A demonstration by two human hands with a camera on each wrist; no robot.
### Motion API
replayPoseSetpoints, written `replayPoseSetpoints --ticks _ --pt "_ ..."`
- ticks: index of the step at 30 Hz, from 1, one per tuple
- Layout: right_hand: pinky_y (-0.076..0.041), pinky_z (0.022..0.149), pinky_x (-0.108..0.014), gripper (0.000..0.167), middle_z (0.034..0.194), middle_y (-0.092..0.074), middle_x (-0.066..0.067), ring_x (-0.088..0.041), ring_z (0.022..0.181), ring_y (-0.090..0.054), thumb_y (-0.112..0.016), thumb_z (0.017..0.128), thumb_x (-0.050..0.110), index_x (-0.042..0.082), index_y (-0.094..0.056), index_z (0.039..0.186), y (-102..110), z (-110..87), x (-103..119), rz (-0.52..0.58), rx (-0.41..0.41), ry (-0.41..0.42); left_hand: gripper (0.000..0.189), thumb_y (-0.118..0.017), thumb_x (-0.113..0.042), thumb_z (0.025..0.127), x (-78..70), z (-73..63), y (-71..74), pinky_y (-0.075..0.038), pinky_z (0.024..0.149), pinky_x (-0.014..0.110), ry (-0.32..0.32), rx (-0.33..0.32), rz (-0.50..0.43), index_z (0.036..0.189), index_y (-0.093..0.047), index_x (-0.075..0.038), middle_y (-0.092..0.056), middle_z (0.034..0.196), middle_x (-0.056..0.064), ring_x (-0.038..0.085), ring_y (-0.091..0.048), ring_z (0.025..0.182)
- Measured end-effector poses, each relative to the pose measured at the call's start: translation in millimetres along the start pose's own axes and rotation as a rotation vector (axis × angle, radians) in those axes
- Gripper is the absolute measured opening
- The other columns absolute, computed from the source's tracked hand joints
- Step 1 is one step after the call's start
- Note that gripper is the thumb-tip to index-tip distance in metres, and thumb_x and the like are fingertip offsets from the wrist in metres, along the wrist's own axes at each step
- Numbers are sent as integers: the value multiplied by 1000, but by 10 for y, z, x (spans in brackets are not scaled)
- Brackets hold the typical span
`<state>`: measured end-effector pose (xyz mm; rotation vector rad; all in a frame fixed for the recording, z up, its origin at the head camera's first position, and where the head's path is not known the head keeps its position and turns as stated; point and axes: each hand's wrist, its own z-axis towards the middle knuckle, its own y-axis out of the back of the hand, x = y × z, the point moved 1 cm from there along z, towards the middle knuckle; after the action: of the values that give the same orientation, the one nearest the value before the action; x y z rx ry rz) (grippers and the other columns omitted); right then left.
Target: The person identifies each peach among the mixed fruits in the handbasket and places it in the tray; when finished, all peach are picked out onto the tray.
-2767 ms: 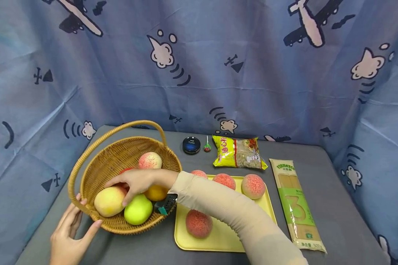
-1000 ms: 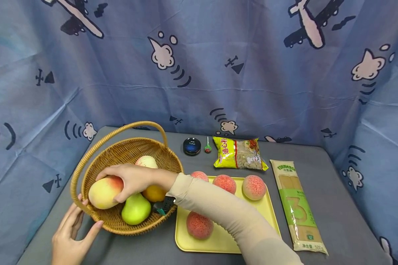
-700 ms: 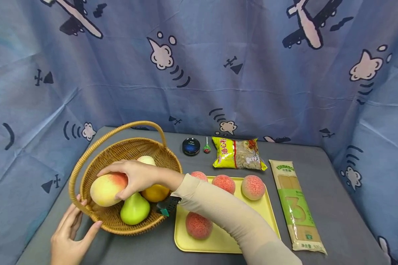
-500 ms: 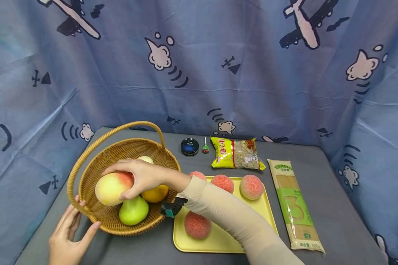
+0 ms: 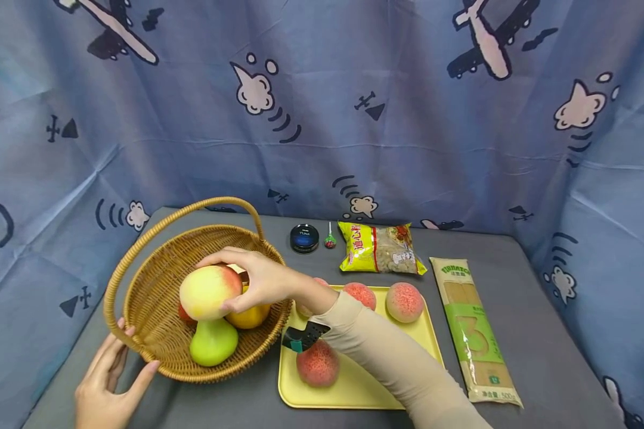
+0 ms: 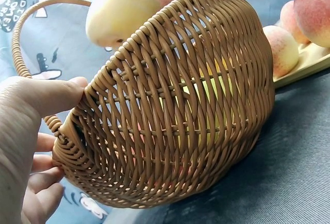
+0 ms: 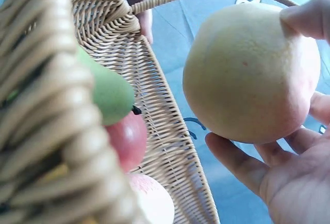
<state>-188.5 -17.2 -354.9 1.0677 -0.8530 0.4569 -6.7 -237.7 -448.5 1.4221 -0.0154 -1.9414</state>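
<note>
My right hand (image 5: 263,277) holds a large pale-yellow peach (image 5: 206,292) with a red blush, thumb on one side and fingers on the other. It is lifted over the wicker basket (image 5: 155,289); in the right wrist view the peach (image 7: 247,74) hangs clear of the basket's rim. My left hand (image 5: 104,381) grips the basket's near-left edge by the handle base, thumb (image 6: 56,94) at the rim and fingers around the outside. Inside lie a green pear (image 5: 213,344), an orange fruit (image 5: 249,317), a red fruit (image 7: 129,139) and a pinkish-white peach (image 7: 154,203).
Right of the basket, a yellow tray (image 5: 365,393) carries several pink peaches (image 5: 405,302), partly under my right forearm. Behind stand a dark round tuna tin (image 5: 304,238), a lollipop (image 5: 330,238) and a yellow pasta bag (image 5: 381,247). A long noodle pack (image 5: 474,330) lies far right.
My right hand has taken the yellow peach from the basket's left side, raised it and carried it rightward over the pear. My left hand keeps its grip on the basket.
</note>
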Motion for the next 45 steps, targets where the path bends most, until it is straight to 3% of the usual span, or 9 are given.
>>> replayPoseSetpoints --ticks 6,13,22,27,36,45 --pt "-50 95 -20 63 127 -50 -5 -10 111 -46 -74 74 17 9 -51 133 95 -108 25 40 -52 53 71 -73 22 67 2 -1 2 -40 101 6 -5 -3 -8 133 -53 1 -45 143 15 10 -41 134" --pt "-50 96 -24 65 130 -50 -5 -12 115 -46 -74 73 19 9 -52 133 209 -328 53 2 -128 59 72 -73 22 66 3 4 0 -40 101 7 -2 -8 -8 132 -53 2 -45 143 15 11 -41 134" --pt "-53 96 -31 67 133 -53 -6 -17 116 -52 -78 72 12 9 -52 133 332 -887 116 71 -303 -29 71 -72 23 67 2 4 0 -40 101 6 0 0 -27 132 -52 3 -44 144 14 8 -42 133" --pt "-54 94 -31 68 133 -53 -8 -20 114 -54 -80 70 9 8 -53 132 359 -1259 97 31 -373 -67 73 -71 26 64 -20 4 0 -40 102 7 -38 -7 -39 132 -52 5 -44 143 15 9 -42 133" --pt "-55 91 -26 70 134 -52 -3 -14 116 -53 -81 71 12 16 -52 134 175 -1956 -24 -29 -440 -248 74 -71 27 63 -37 11 7 -40 101 7 -35 -7 -28 131 -52 6 -44 144 14 9 -43 133" --pt "-52 92 -20 65 128 -55 -4 -10 110 -55 -80 74 14 9 -52 133 -130 -2469 -186 -22 -436 -317 74 -71 28 63 -17 -3 2 -41 101 8 -36 -12 -40 131 -52 7 -44 144 15 9 -43 133"
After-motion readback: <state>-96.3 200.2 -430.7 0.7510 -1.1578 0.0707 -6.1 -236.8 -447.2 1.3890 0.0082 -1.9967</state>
